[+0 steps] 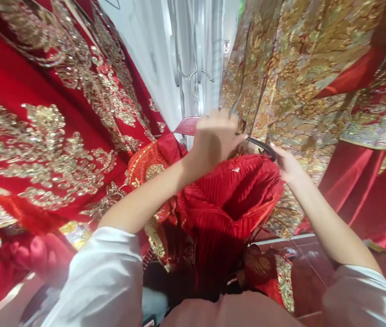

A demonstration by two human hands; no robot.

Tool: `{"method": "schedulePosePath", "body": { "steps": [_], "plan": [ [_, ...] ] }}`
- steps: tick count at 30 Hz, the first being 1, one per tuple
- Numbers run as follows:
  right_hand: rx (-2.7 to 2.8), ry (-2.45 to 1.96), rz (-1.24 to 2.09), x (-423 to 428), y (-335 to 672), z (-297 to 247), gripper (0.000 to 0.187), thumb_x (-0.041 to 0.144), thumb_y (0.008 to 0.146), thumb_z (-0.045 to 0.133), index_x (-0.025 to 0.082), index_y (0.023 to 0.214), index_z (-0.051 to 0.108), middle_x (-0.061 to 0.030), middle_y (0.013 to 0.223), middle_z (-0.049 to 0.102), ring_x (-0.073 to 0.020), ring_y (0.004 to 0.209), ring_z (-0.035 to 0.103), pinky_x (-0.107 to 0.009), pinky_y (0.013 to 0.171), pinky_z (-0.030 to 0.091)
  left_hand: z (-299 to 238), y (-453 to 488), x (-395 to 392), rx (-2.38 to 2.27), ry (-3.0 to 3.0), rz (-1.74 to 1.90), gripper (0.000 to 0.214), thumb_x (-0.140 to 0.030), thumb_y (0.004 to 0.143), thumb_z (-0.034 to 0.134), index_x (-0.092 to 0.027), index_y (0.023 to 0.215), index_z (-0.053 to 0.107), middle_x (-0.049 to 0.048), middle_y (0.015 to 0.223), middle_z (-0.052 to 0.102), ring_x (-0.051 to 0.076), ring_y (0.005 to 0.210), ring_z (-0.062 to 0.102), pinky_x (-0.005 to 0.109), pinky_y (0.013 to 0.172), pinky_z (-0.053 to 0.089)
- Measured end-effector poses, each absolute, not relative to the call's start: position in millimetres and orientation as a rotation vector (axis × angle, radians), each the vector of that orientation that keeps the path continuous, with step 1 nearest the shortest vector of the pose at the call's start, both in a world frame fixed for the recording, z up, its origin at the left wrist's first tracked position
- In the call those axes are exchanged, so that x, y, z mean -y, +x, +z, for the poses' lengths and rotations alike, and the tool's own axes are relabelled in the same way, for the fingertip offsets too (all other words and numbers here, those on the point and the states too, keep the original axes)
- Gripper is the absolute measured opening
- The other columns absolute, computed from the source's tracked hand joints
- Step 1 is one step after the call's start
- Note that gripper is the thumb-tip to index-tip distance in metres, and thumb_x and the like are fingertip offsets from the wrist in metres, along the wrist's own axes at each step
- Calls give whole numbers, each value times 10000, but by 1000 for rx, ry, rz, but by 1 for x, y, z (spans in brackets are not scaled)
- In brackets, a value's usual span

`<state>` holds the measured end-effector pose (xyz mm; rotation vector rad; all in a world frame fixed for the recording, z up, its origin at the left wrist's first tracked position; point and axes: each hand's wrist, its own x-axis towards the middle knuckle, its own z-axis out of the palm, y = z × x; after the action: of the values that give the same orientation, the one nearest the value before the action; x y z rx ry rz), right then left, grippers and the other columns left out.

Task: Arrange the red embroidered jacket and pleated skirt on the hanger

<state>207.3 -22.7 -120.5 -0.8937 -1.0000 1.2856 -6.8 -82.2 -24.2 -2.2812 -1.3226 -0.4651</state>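
My left hand is raised at centre, fingers closed on the top of a hanger with a metal hook. My right hand grips the dark right end of that hanger. A red pleated garment with a small white label hangs from it between my arms, its gold-embroidered red part showing at the left.
Red garments with gold embroidery hang close on the left. Gold-covered garments with red lining hang on the right. White fabric shows behind. A red tiled floor lies at lower right.
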Motion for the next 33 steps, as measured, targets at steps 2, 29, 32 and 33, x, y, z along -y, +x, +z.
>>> {"method": "schedulePosePath", "body": {
  "steps": [2,29,32,33],
  "plan": [
    [975,-883,1256,29,208,-120,119,322,758,614,205,750,594,20,619,639,-124,557,604,-241,575,534,-20,-3,53,1257,-2275,-526,405,-420,925,393,-170,1136,632,155,1128,613,364,1188,464,507,943,375],
    [2191,-1803,-453,111,60,-171,557,42,867,260,191,1379,419,-255,1219,544,-228,756,646,-310,516,499,-21,-21,19,1032,-2538,-538,602,-119,808,409,-164,1407,368,106,1355,484,282,1271,423,421,1067,295],
    [2242,-1774,-298,120,71,-189,581,200,902,340,185,1477,253,-273,1329,473,-205,621,639,-320,468,481,-25,-54,32,898,-2543,-784,551,-167,830,406,-143,1380,418,100,1428,403,206,1324,355,326,1119,252],
    [2239,-1746,-243,124,79,-188,598,274,908,368,179,1483,235,-246,1245,554,-201,584,627,-321,469,477,-28,-68,39,932,-2460,-890,512,-208,853,408,-130,1357,446,112,1423,403,203,1324,349,316,1122,250]
  ]
}}
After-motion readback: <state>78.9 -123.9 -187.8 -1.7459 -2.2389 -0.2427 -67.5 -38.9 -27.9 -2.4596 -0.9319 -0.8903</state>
